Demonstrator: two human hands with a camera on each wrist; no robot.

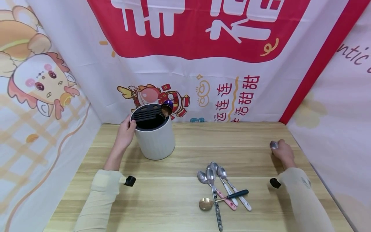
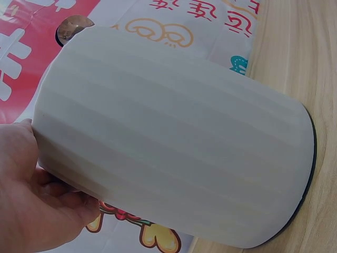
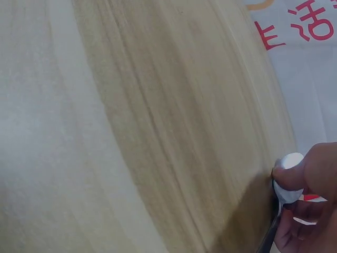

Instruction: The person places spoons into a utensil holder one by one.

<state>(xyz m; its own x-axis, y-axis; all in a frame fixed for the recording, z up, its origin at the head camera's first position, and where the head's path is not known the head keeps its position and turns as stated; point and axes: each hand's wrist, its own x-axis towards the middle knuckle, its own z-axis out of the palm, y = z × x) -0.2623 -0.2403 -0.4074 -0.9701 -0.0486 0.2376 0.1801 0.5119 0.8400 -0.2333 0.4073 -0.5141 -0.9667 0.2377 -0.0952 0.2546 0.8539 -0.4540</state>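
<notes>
A white ribbed utensil holder [image 1: 156, 141] with a black slotted top [image 1: 145, 113] stands at the back left of the table. My left hand [image 1: 126, 132] grips its rim from the left side, the thumb near the top edge. One dark, copper-coloured spoon [image 1: 166, 110] sticks up from the holder's right side. On the far right, my right hand [image 1: 284, 152] pinches a spoon [image 3: 289, 184] by its silver bowl; a dark handle runs downward in the right wrist view. Between the hands lies a loose pile of several spoons [image 1: 211, 175], including a copper-bowled spoon [image 1: 206, 204] with a dark green handle.
The wooden table [image 1: 162, 199] has printed cloth hanging behind it [image 1: 179, 71] and on both sides. The holder stands close to the back cloth. A small black wrist camera [image 1: 130, 181] sits by the left cuff, and another camera [image 1: 275, 183] by the right.
</notes>
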